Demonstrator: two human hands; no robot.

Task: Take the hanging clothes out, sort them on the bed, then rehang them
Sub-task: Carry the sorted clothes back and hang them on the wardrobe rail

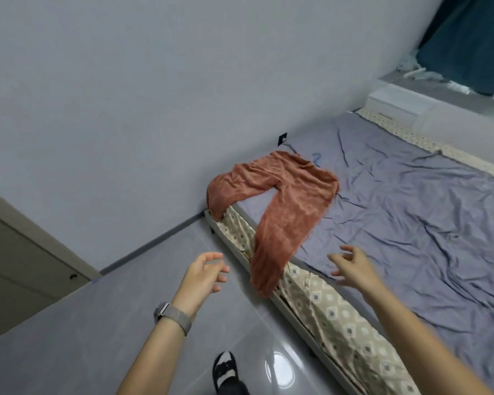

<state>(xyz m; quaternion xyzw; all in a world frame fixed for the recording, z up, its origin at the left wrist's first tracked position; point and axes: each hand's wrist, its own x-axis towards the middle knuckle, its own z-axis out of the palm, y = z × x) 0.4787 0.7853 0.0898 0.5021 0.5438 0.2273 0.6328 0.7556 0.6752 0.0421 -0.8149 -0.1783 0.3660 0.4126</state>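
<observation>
A pair of rust-orange trousers point(291, 201) lies spread on the near corner of the bed point(411, 212), which has a wrinkled blue-grey sheet. One leg hangs over the bed's edge toward the floor, the other drapes over the corner by the wall. My left hand point(204, 273) hovers over the floor left of the hanging leg, fingers loosely spread, holding nothing. My right hand point(352, 266) hovers over the sheet just right of that leg, fingers spread, also empty. Neither hand touches the trousers.
A patterned beige mattress side point(325, 309) runs along the bed's near edge. Glossy grey floor tiles point(126, 323) lie below. A door point(17, 266) stands at left. A white cabinet point(397, 105) and dark teal curtain point(474, 44) are beyond the bed. My slippered foot point(226, 369) is at the bottom.
</observation>
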